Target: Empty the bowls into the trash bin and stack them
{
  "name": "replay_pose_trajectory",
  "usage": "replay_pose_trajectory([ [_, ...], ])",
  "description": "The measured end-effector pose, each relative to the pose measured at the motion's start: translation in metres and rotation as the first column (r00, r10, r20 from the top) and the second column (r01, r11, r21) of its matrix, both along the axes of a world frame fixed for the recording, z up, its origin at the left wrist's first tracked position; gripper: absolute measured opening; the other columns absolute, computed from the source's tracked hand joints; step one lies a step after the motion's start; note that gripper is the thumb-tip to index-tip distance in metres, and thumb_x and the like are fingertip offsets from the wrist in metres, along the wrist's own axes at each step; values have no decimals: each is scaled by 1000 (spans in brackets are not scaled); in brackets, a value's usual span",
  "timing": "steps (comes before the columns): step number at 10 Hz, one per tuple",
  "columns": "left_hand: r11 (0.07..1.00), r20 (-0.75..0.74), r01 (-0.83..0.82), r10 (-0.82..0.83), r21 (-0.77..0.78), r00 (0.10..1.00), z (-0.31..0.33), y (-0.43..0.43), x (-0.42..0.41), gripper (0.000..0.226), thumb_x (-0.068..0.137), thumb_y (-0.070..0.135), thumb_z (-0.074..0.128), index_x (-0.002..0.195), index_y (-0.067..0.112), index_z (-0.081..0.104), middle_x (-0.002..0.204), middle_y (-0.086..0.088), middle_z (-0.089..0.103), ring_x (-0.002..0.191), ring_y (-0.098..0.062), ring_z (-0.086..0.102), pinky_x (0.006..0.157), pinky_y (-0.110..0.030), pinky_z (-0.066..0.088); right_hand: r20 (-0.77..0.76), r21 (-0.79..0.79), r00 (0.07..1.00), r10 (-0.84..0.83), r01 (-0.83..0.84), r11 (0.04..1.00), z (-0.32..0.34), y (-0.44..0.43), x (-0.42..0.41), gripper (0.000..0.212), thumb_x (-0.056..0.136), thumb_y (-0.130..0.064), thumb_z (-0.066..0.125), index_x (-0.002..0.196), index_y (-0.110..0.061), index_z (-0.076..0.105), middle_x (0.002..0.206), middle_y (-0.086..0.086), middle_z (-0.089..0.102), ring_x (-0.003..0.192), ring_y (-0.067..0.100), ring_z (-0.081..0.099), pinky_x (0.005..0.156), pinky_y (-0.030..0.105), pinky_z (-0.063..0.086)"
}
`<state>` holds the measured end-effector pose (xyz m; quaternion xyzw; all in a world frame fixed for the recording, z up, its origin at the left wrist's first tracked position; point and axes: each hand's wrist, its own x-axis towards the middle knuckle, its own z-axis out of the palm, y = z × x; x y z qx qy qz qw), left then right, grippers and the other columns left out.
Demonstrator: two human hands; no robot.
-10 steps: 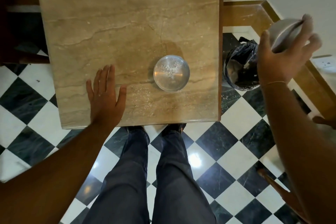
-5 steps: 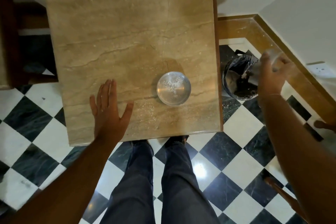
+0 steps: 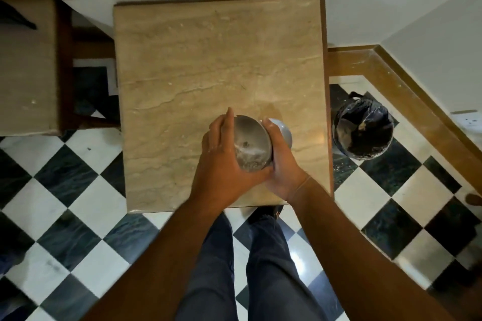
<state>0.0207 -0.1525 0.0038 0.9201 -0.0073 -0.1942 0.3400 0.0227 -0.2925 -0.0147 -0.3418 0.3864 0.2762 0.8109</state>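
A steel bowl with white residue inside is tilted on its side above the near part of the marble table, its opening facing left and up. My left hand cups it from the left and below. My right hand presses against its right side and lies over a second, pale grey bowl, which is mostly hidden behind the fingers. The trash bin, lined with a black bag, stands on the floor just right of the table.
A second stone-topped piece of furniture stands at the left. White walls and a wooden skirting close in the corner behind the bin. My legs stand on the chequered floor at the table's near edge.
My right hand came back from the bin with the pale bowl to the table. My left hand left the tabletop and took up the steel bowl, which is now tilted.
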Motion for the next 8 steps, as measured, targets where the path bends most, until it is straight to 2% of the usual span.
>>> replay_pose_trajectory([
  [1,998,35,-13,11,67,999,-15,13,0,140,62,76,83,172,31,10,168,4,26,150,-27,37,103,-34,43,-44,-70,998,51,-54,996,-2,12,6,60,110,-60,62,142,-12,77,137,16,82,112,25,82,89,37,70],
  [2,990,20,-18,16,141,1000,-35,32,4,136,66,77,79,172,28,11,168,-2,26,148,-32,35,110,-46,49,-53,-498,983,178,-181,848,-9,5,9,45,118,-53,56,102,-17,78,99,8,88,85,26,82,72,34,68],
  [3,973,-21,-27,33,229,999,-58,50,6,135,70,67,86,173,23,12,169,-12,28,149,-37,34,118,-54,45,98,-741,977,190,-56,669,-17,-15,6,35,120,-32,60,95,-13,75,96,19,84,84,29,77,80,36,60],
  [4,950,-27,-22,32,312,999,-78,61,7,136,70,63,90,174,23,12,169,-15,30,149,-40,35,117,-56,44,139,-820,963,230,-18,572,-24,-31,1,29,119,-23,62,98,-9,75,87,5,76,83,19,70,78,28,57],
  [5,933,-46,-13,31,359,998,-89,63,10,138,69,65,90,173,28,8,171,-13,27,152,-39,32,117,-55,42,103,-899,953,286,-34,437,-34,-42,-5,28,117,-23,64,101,-4,77,90,1,74,77,-6,64,75,10,51],
  [6,926,-82,20,12,378,997,-96,63,8,138,70,64,90,173,30,5,173,-11,23,155,-38,28,117,-55,41,59,-945,933,356,-63,322,-41,-46,-13,18,115,-23,65,104,-13,76,102,3,77,85,-9,64,77,11,52],
  [7,920,-119,56,-10,387,993,-96,62,9,135,74,65,86,174,31,1,176,-11,17,157,-39,26,119,-59,41,27,-964,894,447,-96,249,-47,-46,-12,16,113,-22,68,120,-10,76,121,5,75,115,21,68,105,42,58],
  [8,893,-111,102,-58,439,992,-89,67,-1,140,75,81,76,169,37,-19,182,-10,0,165,-41,13,128,-67,23,-72,-992,810,582,-116,39,-38,-43,-9,34,110,-23,72,141,-8,72,149,16,68,142,37,59,124,54,48],
])
